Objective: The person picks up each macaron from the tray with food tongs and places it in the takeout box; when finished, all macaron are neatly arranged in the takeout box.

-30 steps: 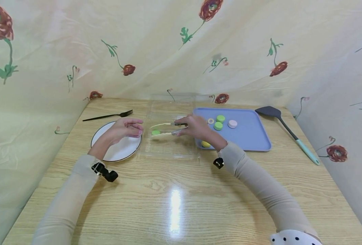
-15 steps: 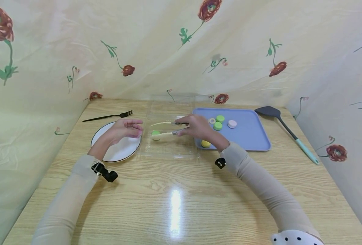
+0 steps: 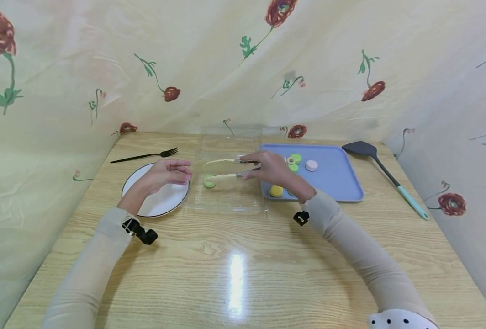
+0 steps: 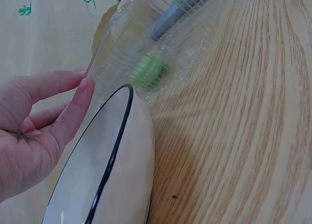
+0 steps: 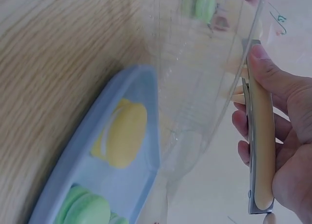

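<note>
Tongs (image 5: 263, 151), cream-and-steel, gripped by right hand (image 3: 269, 167): tips parted, empty. Left hand (image 3: 165, 173) pinches clear-plastic box (image 3: 230, 209); lift clear of round green macaron (image 3: 209, 184).

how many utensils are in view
3: tongs in the right hand, a black fork beyond the plate, and a spatula right of the blue tray.

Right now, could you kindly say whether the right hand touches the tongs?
Touching: the right wrist view shows the right hand gripping the tongs, thumb against their handle.
</note>
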A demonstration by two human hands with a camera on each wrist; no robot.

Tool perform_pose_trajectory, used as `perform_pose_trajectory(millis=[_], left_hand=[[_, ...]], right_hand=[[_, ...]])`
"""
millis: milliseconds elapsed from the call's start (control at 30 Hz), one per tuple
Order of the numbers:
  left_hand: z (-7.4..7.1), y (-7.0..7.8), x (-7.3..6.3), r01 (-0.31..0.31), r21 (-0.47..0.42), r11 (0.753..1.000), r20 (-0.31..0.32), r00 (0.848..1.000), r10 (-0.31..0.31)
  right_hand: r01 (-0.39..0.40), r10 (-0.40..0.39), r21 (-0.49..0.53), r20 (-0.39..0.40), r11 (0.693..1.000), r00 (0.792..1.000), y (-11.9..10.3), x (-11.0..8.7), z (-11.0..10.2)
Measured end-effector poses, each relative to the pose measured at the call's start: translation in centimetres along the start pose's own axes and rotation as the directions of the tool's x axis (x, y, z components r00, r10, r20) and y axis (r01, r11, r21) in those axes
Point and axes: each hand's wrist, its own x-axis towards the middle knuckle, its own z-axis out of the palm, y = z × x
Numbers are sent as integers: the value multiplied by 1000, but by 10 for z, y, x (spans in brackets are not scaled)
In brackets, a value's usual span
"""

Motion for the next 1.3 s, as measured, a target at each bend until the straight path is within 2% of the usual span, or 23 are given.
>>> perform_pose_trajectory(millis=[200,433,667,767,1100,1300], left_hand=[[1,-1,-1,2,-21,1000,-24,1000,-2],[1,-1,-4,15,-19,1000,-42,999,-16],[1,-1,-5,27,5,1000,-37,999,-27],[1,0,-5,36,1,999,-40,999,-36],[0,-2,-5,41,12,999,-38,998,-40],[1,-2,-4,42,15,999,-35,998,-42]], right_hand=[[-5,5,25,-8,1000,1000,4,-11,-14],[-5,6,43,-15,999,1000,19,-26,-33],[-139,139,27,-6,990,990,41,-42,-53],[-161,162,23,-6,987,987,50,-51,-62],[-153,150,-112,-29,982,988,71,-82,-87],[-98,96,-136,-25,986,995,79,-102,-100]])
